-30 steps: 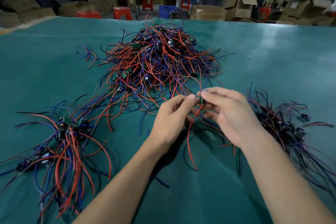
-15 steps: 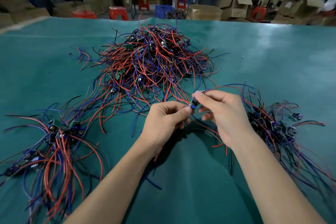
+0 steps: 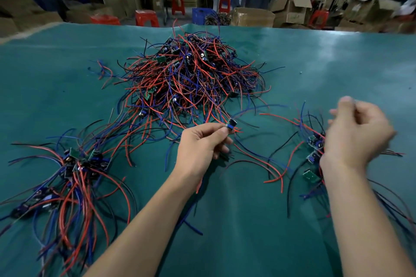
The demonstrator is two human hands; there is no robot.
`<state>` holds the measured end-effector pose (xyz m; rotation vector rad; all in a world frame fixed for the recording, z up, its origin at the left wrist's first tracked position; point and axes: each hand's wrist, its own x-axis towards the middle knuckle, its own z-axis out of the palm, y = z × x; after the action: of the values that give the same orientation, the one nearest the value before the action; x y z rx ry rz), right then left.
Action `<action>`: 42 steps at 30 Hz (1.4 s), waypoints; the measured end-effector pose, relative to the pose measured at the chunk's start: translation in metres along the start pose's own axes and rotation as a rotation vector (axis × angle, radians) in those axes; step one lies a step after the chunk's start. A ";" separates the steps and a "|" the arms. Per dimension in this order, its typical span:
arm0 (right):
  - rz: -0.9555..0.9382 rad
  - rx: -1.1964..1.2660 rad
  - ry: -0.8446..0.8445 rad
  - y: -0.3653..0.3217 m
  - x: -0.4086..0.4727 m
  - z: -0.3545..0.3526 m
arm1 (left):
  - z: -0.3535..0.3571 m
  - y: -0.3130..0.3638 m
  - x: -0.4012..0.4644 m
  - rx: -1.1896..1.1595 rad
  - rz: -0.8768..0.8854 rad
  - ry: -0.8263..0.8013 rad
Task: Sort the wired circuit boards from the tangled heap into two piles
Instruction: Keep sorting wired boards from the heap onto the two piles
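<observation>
pinching a small circuit board (image 3: 231,124) at frame centre, the left hand (image 3: 201,143) holds it; the right hand (image 3: 355,134), blurred, hangs loosely curled over the right pile (image 3: 313,155), holding nothing.

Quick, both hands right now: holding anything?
Left hand: pinches a small circuit board at its fingertips.
Right hand: blurred, fingers curled; cannot tell if it holds anything.

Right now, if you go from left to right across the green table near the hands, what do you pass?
Left pile of wired boards → left hand pinching a small board → loose red and black wires → right hand, blurred, over the right pile.
</observation>
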<state>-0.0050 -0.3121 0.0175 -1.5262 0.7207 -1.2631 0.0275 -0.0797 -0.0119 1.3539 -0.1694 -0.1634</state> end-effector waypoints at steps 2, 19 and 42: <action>-0.068 -0.139 -0.353 -0.007 -0.022 0.011 | 0.001 0.000 0.000 -0.050 0.010 0.015; -0.104 0.102 -0.232 -0.037 -0.013 -0.004 | 0.002 0.001 -0.006 0.205 -0.002 -0.285; -0.489 -0.699 -1.069 -0.065 -0.010 0.023 | 0.004 -0.003 -0.002 0.254 0.031 -0.157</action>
<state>0.0048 -0.2740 0.0750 -2.7035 0.0346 -0.3017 0.0246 -0.0835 -0.0136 1.5907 -0.3530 -0.2281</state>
